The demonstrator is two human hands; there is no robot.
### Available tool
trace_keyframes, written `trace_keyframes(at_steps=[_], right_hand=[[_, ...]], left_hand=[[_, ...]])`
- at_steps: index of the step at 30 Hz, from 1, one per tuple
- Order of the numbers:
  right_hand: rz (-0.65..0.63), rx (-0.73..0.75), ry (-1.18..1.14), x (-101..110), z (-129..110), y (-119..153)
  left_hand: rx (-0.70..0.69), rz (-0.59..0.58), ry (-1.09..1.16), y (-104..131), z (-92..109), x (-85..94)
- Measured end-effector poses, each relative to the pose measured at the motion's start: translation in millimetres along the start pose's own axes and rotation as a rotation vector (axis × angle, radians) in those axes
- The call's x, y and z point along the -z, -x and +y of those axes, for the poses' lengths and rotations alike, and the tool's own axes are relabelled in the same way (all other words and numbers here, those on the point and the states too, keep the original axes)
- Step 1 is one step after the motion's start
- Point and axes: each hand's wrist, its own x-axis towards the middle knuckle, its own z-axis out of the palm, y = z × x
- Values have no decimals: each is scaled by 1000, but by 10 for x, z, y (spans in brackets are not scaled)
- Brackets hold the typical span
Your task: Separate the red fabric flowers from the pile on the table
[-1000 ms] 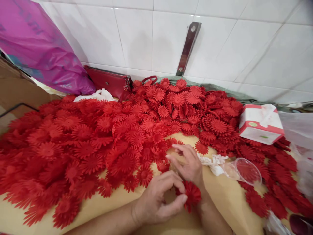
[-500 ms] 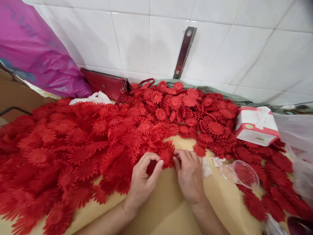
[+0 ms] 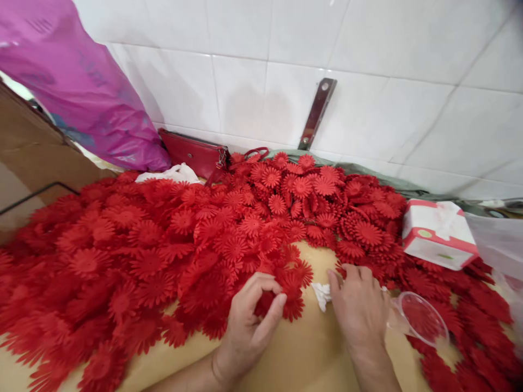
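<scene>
between the two forearms there's a bare strip of yellowish worktop (image 3: 302, 348), running up to a notch in the bank of red flowers (image 3: 155, 261). flowers crowd the strip on the left and the far side, and more lie over to the right. they look thin and matte, with narrow, pointed petals. the left hand (image 3: 251, 321) is at the strip's left edge, thumb and index fingers pinched on the near side of a red flower (image 3: 292, 286). that one fans out beyond the fingertips, face roughly up; it's round, so i see no long axis. the right hand (image 3: 362, 307) is palm down across the gap, thumb a little out; whether its fingers grip anything i can't tell. crumpled white tissue (image 3: 322, 295) is just beside its thumb. past it sit a clear round plastic container (image 3: 424, 318) and a red-and-white tissue box (image 3: 440, 234), tilted on the flowers.
</scene>
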Motion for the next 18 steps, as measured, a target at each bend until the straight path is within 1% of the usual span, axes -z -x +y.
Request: trace_keyframes(at_steps=[3,7,10,11,13,14,15,17,18], right_hand=[[33,71,-23,-69,89,6],[36,167,61,-111,195,79],[15,240,34,-70,244,126],[26,264,-6,-40,245,127],[91,291,-96,38,212,95],[131,303,-142,81,179,63],[172,315,-191,124,137,21],[223,355,-322,200,38,-87],[219,379,-402,236,-14,-148]], left_hand=[[-85,-31,5,6,74,-10],[-137,-42,28,22,73,-16],[-161,-3,32,42,55,-14],[-176,5,41,48,55,-16],[-194,6,73,47,70,-26],[-176,7,100,34,87,-34],[-127,22,141,8,110,-43],[51,103,272,-89,180,-60],[161,174,363,-162,226,-65]])
